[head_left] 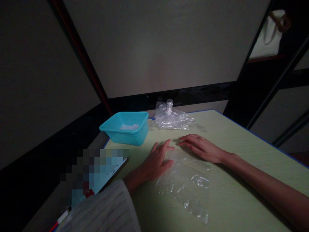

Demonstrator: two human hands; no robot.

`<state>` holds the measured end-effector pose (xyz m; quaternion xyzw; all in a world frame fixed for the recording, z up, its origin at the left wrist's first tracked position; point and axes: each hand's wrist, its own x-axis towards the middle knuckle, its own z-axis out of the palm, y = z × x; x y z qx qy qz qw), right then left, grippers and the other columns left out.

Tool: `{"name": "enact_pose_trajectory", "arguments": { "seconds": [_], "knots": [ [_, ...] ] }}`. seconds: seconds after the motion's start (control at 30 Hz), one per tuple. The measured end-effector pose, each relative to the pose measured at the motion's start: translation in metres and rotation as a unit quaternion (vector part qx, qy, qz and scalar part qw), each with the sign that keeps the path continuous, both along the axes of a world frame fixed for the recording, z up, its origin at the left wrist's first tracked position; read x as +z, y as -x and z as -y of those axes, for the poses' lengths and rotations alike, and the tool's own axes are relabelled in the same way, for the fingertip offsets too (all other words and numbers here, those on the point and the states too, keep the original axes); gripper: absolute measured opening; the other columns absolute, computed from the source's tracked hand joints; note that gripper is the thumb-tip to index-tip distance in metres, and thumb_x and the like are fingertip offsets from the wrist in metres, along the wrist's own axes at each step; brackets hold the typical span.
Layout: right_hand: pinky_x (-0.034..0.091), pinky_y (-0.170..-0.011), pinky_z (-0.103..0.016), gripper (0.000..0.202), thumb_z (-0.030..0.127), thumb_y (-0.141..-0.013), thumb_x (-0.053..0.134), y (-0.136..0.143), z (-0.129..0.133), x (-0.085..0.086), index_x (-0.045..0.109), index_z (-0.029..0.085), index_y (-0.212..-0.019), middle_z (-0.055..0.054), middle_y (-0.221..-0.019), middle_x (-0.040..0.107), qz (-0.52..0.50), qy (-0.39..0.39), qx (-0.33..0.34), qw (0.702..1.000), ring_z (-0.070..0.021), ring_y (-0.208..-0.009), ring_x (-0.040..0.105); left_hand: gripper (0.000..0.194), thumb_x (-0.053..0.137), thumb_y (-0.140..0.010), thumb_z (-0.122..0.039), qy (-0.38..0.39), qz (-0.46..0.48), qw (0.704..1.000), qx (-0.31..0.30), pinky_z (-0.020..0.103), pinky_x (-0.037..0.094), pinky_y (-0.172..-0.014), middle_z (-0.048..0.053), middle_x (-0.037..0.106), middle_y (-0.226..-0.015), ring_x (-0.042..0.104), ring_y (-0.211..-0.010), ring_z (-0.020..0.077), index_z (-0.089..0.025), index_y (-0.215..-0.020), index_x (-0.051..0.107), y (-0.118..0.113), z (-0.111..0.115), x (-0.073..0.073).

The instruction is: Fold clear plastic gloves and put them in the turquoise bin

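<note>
Dim room, pale green table (241, 154) w/ a blue edge, pushed up near plain wall panels w/ dark framing.

Left hand (156, 161) lies flat, palm down, fingers spread and loosely open, pressing on the near-left edge of a clear plastic sheet (185, 183). It isn't gripping anything, just resting on top. Right hand (202, 148) does the same from the other side: open, fingers stretched out flat, tips on the far end of the sheet. Fingertips of both hands almost meet, w/ a small gap between. Looks to me like both palms are flat bc the film is crinkly and wants to lift, so pressing keeps it spread on the table, but that's my guess.

Sheet itself sits mid-table, running from the hands back toward the near edge, wrinkled, catching some shine. Its outline is rly hard to make out since it's see-through on a light surface in bad light.

Further out, near the far-left corner: a turquoise plastic tub (126, 129) w/ something pale inside, can't tell what. Just right of it by the far edge, a crumpled clear plastic bag (172, 117).

Near-left corner has a flat card or booklet (106, 177), partly blurred out, unreadable. White knit sleeve (106, 209) is cut off at the bottom.
</note>
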<state>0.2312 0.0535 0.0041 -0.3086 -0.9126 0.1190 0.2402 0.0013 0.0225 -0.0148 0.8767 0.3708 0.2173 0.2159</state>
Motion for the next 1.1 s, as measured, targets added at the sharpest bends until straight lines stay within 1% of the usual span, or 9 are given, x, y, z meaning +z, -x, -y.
{"name": "enact_pose_trajectory", "arguments": {
  "seconds": [0.2, 0.27, 0.33, 0.43, 0.53, 0.63, 0.8, 0.93, 1.1],
  "knots": [
    [0.044, -0.089, -0.043, 0.028, 0.023, -0.093, 0.033, -0.006, -0.002, 0.000, 0.054, 0.017, -0.111, -0.011, -0.113, 0.060, -0.003, -0.011, -0.021, 1.000, -0.0221, -0.103, 0.055, 0.050, 0.039, -0.081, -0.014, -0.066, -0.011, 0.993, 0.092, 0.056, 0.011, -0.108, 0.014, 0.058, -0.118, 0.046, -0.119, 0.0250, -0.011, -0.129, 0.025, 0.008, 0.001, -0.003],
    [0.044, -0.089, -0.043, 0.028, 0.024, -0.093, 0.033, -0.008, -0.003, -0.001, 0.054, 0.017, -0.111, -0.011, -0.113, 0.060, -0.004, -0.008, -0.027, 1.000, -0.0223, -0.103, 0.056, 0.048, 0.038, -0.081, -0.014, -0.074, -0.011, 0.991, 0.110, 0.056, 0.012, -0.107, 0.015, 0.057, -0.117, 0.047, -0.118, 0.0254, -0.011, -0.128, 0.027, 0.012, 0.001, -0.005],
    [0.045, -0.089, -0.043, 0.027, 0.025, -0.093, 0.035, -0.010, -0.003, 0.000, 0.054, 0.017, -0.111, -0.011, -0.112, 0.061, -0.006, 0.003, -0.029, 1.000, -0.0225, -0.102, 0.056, 0.047, 0.038, -0.082, -0.015, -0.071, -0.002, 0.991, 0.111, 0.055, 0.014, -0.107, 0.015, 0.055, -0.121, 0.045, -0.119, 0.0254, -0.011, -0.128, 0.027, 0.015, 0.000, -0.006],
    [0.045, -0.089, -0.043, 0.027, 0.027, -0.091, 0.040, -0.011, -0.004, 0.001, 0.052, 0.016, -0.112, -0.011, -0.113, 0.061, -0.005, 0.026, -0.029, 0.999, -0.0227, -0.103, 0.057, 0.046, 0.038, -0.083, -0.017, -0.062, 0.025, 0.993, 0.097, 0.052, 0.018, -0.108, 0.016, 0.051, -0.127, 0.041, -0.123, 0.0250, -0.013, -0.127, 0.027, 0.018, 0.000, -0.007],
    [0.046, -0.088, -0.042, 0.027, 0.028, -0.090, 0.041, -0.013, -0.005, 0.002, 0.052, 0.017, -0.111, -0.011, -0.114, 0.062, -0.003, 0.038, -0.030, 0.999, -0.0223, -0.103, 0.057, 0.046, 0.038, -0.084, -0.016, -0.052, 0.031, 0.996, 0.060, 0.052, 0.013, -0.109, 0.014, 0.054, -0.125, 0.041, -0.125, 0.0239, -0.015, -0.129, 0.024, 0.018, 0.000, -0.007],
    [0.046, -0.088, -0.042, 0.028, 0.029, -0.091, 0.037, -0.014, -0.005, 0.002, 0.054, 0.017, -0.110, -0.011, -0.113, 0.062, -0.004, 0.040, -0.034, 0.999, -0.0221, -0.102, 0.058, 0.047, 0.038, -0.085, -0.017, -0.032, 0.004, 0.999, 0.017, 0.053, 0.003, -0.110, 0.012, 0.055, -0.125, 0.035, -0.129, 0.0233, -0.017, -0.130, 0.022, 0.017, 0.002, -0.004],
    [0.046, -0.087, -0.041, 0.032, 0.033, -0.093, 0.034, -0.012, -0.004, 0.001, 0.056, 0.016, -0.110, -0.012, -0.112, 0.062, 0.002, 0.043, -0.025, 0.999, -0.0228, -0.101, 0.059, 0.052, 0.038, -0.087, -0.019, 0.006, -0.022, 1.000, -0.017, 0.052, -0.003, -0.110, 0.011, 0.050, -0.132, 0.030, -0.132, 0.0201, -0.017, -0.134, 0.017, 0.014, 0.007, 0.005],
    [0.046, -0.087, -0.042, 0.033, 0.031, -0.093, 0.033, -0.011, -0.005, 0.000, 0.055, 0.015, -0.111, -0.013, -0.112, 0.062, 0.002, 0.037, -0.019, 0.999, -0.0227, -0.101, 0.058, 0.055, 0.041, -0.087, -0.022, 0.014, -0.057, 0.997, -0.057, 0.052, -0.005, -0.110, 0.009, 0.044, -0.138, 0.025, -0.135, 0.0192, -0.019, -0.136, 0.016, 0.014, 0.008, 0.010],
    [0.047, -0.087, -0.042, 0.032, 0.030, -0.094, 0.033, -0.009, -0.005, -0.001, 0.057, 0.016, -0.108, -0.012, -0.112, 0.062, 0.011, 0.035, -0.007, 0.999, -0.0224, -0.101, 0.058, 0.063, 0.047, -0.086, -0.031, 0.010, -0.099, 0.990, -0.100, 0.052, -0.004, -0.110, 0.010, 0.034, -0.144, 0.018, -0.137, 0.0227, -0.019, -0.140, 0.016, 0.013, 0.007, 0.011]
  ]
}}
